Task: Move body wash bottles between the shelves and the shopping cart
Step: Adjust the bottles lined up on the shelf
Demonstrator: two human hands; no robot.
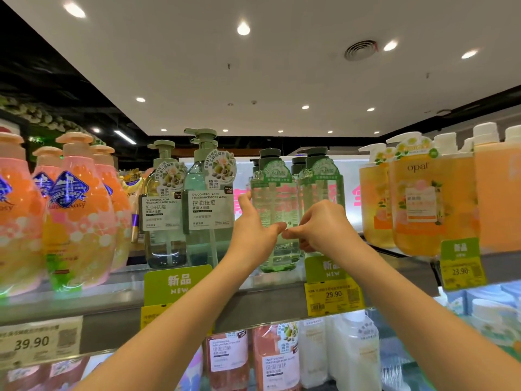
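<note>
Only 1 view was given, from a camera worn on the person's head. It stood close to the top shelf [118,311] and faced it square on, tilted slightly upward, so the ceiling [253,66] filled the upper half of the frame. The wide lens bent the shelf edge and the bottles at both sides. Both forearms rose from the lower corners toward the centre, where the left hand [253,235] and right hand [324,227] met at arm's length.

"opal" orange bottle [420,198]; shelf tag [334,296] "29.90"
</note>
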